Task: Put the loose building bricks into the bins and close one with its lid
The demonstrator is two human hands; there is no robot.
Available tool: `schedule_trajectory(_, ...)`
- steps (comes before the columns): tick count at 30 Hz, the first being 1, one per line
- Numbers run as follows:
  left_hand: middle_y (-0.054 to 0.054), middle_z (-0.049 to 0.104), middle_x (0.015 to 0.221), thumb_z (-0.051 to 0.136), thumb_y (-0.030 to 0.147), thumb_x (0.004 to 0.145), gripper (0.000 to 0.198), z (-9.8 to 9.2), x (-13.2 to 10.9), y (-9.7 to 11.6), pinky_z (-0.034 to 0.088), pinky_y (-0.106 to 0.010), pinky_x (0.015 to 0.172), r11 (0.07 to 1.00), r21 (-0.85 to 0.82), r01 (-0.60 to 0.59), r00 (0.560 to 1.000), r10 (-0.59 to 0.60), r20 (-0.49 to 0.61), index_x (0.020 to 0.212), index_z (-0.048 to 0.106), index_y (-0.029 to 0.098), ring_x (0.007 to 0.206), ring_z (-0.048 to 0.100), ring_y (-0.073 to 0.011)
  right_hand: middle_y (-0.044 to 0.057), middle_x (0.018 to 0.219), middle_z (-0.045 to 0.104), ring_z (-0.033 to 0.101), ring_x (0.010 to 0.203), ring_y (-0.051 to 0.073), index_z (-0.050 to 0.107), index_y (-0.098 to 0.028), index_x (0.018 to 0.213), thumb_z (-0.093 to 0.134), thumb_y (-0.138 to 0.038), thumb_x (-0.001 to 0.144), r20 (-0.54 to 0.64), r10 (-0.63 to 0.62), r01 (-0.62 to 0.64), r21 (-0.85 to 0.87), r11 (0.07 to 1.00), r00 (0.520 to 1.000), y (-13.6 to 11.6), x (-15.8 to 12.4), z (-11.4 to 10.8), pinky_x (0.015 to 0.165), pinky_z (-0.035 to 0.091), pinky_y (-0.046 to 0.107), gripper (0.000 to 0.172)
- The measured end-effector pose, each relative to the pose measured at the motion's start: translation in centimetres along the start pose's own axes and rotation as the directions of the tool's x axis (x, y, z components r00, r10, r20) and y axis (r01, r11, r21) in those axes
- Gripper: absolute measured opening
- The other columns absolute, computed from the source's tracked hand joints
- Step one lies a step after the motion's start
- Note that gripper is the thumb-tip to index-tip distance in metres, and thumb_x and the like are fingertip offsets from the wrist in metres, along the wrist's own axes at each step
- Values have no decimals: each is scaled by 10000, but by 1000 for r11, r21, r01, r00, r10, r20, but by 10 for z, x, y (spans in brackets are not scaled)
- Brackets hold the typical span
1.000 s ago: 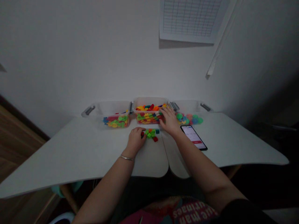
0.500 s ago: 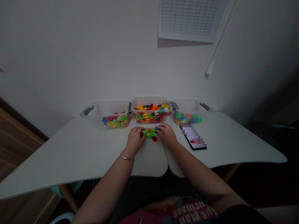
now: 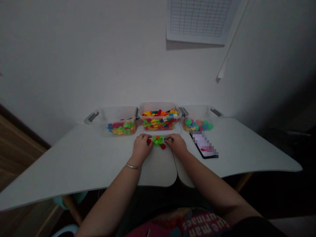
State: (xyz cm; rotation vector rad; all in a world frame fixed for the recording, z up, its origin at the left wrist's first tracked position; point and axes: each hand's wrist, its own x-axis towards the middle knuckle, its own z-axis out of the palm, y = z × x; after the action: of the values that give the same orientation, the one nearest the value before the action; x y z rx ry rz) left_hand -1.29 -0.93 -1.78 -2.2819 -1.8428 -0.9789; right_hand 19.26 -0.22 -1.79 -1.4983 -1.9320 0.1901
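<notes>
A small pile of green toy building blocks (image 3: 157, 141), with an orange one on its far side, lies on the white table between my hands. My left hand (image 3: 142, 146) rests at the pile's left, thumb and fingers closed on a red building block (image 3: 148, 141). On the right of the pile, my right hand (image 3: 178, 144) pinches a small bluish building block (image 3: 165, 139), mostly covered by the fingertips. One loose red block (image 3: 163, 146) sits just nearer to me than the pile.
Three clear plastic boxes stand against the wall: a left box (image 3: 118, 112) of colourful pieces, a middle box (image 3: 159, 106) heaped with building blocks, and a right box (image 3: 198, 110) of round pieces. A phone (image 3: 204, 144) lies right of my right hand. A seam divides the table (image 3: 98, 164).
My right hand's fingers have shifted slightly and curled closer around the small block. The left hand stays almost in place with the red block, and the pile looks the same.
</notes>
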Motion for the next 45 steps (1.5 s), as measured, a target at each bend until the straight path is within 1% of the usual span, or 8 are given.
schedule_trajectory(5,-103,654,1069,658,254,780,300,-4,0,4,467,-378,948,999,39,22,996,-25,81,1066,668,164,1012,593,-257,31,897,711,609,910,202,691,-237,827,671,-252,819,-17,-19,16,-156,988,1000,-9,-4,-4,807,437,307,26)
schedule_trajectory(11,-95,655,1072,650,292,786,309,-7,-1,5,463,-374,934,994,97,54,994,-63,87,1077,674,190,994,591,-255,31,826,696,609,853,202,667,-230,795,666,-298,821,-19,7,-10,-186,982,1000,-10,-4,-4,738,424,297,72)
schedule_trajectory(17,-134,639,995,673,411,768,359,-10,-5,4,488,-431,811,969,212,124,989,-137,48,1061,687,203,956,579,-322,44,799,671,596,824,202,631,-213,766,622,-201,811,-16,-3,1,-98,995,1000,-4,-2,0,748,439,309,47)
schedule_trajectory(20,-118,626,977,682,382,769,348,-10,-5,3,495,-398,816,981,160,112,991,-122,56,1064,669,197,935,593,-289,33,812,662,591,805,184,625,-204,804,605,-155,780,-16,-22,22,9,1000,1000,2,-1,5,766,457,307,59)
schedule_trajectory(25,-101,610,993,710,295,754,364,-6,-3,-1,499,-371,876,996,42,83,995,-85,52,1092,639,180,967,600,-260,65,949,647,592,842,192,619,-196,982,573,-132,744,-114,-76,95,176,980,991,7,3,7,806,490,332,250)
schedule_trajectory(34,-80,583,1002,694,223,773,264,-1,0,-3,511,-354,892,993,-122,6,999,-1,46,1026,639,173,939,605,-215,108,1008,585,558,948,220,572,-183,972,508,-192,819,-462,-39,179,263,948,886,-4,32,-27,795,511,334,166)
schedule_trajectory(40,-84,604,1012,697,223,764,301,0,1,-3,514,-361,889,990,-142,13,998,-4,68,1047,611,170,951,611,-227,90,1036,633,551,1041,246,596,-203,946,520,-200,855,-491,-64,153,142,978,869,-14,65,-49,947,430,407,119)
schedule_trajectory(45,-85,624,1018,698,228,760,338,1,2,-4,516,-367,860,990,-140,17,998,-7,68,1079,601,180,932,618,-229,82,1042,670,536,1044,273,647,-213,933,538,-233,866,-442,-41,61,33,998,896,-22,75,-52,959,384,438,129)
